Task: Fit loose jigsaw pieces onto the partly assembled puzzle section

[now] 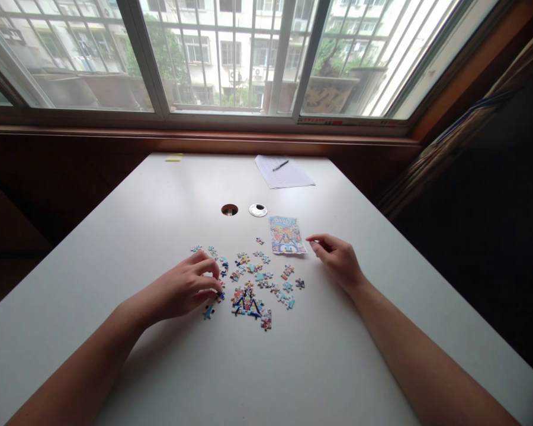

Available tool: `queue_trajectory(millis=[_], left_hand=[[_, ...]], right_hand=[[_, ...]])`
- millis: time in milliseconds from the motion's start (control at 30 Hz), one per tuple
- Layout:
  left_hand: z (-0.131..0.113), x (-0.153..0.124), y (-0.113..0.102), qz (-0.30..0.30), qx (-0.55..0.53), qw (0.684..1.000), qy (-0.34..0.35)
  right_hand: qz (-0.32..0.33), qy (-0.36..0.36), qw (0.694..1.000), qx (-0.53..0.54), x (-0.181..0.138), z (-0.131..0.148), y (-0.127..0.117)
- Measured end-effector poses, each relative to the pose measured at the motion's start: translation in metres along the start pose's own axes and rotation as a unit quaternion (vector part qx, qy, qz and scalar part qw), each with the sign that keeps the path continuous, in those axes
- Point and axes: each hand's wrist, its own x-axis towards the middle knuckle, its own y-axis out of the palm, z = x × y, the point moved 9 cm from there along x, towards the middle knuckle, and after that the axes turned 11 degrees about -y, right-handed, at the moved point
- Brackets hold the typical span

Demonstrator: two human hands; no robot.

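My left hand (193, 285) reaches in from the left with curled fingers. Its thumb and fingertips close on a dark blue jigsaw piece (221, 296) at the table. To its right lies a joined section of the jigsaw puzzle (247, 303), with a pinkish piece (266, 319) at its lower right corner. Loose jigsaw pieces (264, 276) are scattered above and right of that section. A light blue piece (208, 312) lies just below my left fingers. My right hand (340, 260) hovers beside the picture card (288, 235), fingertips together, with nothing visible in them.
The white table (266, 378) has a round cable hole (230, 210) with its metal cover (258, 210) beside it. Farther back are a paper sheet (288, 177), a pen (280, 165) and yellow sticky notes (173, 158). A barred window stands behind the table.
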Motion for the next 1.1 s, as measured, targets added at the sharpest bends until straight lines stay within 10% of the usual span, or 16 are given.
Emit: queue_trajectory(millis=[1100], left_hand=[[-0.0023, -0.0004, 0.0034, 0.042, -0.005, 0.999, -0.010]], right_hand=[[0.001, 0.002, 1.000, 0.012, -0.0006, -0.0039, 0.0018]])
